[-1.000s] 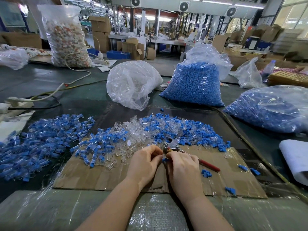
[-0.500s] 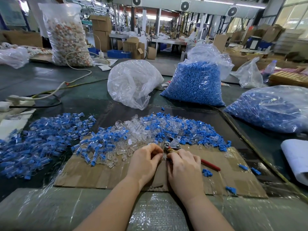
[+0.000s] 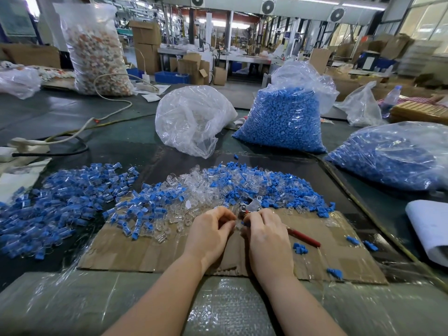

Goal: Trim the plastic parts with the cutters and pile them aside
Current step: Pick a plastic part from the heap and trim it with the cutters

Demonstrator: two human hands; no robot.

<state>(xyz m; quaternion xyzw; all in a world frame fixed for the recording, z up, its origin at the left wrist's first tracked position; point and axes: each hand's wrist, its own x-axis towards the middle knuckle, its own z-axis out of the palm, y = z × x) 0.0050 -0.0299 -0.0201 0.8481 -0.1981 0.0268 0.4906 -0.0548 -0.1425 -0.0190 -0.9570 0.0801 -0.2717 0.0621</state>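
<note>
Red-handled cutters (image 3: 278,225) lie diagonally, metal head pointing up-left

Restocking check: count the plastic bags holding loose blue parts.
2. One bag of blue parts stands behind the pile; the other lies at the right edge. More may sit outside view.

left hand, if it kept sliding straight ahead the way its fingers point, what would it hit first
Probably the right hand and the small part pinched between them: the left hand has its fingertips curled toward it, nearly touching. The cutters' head lies just beyond, though depth is hard to judge.
</note>
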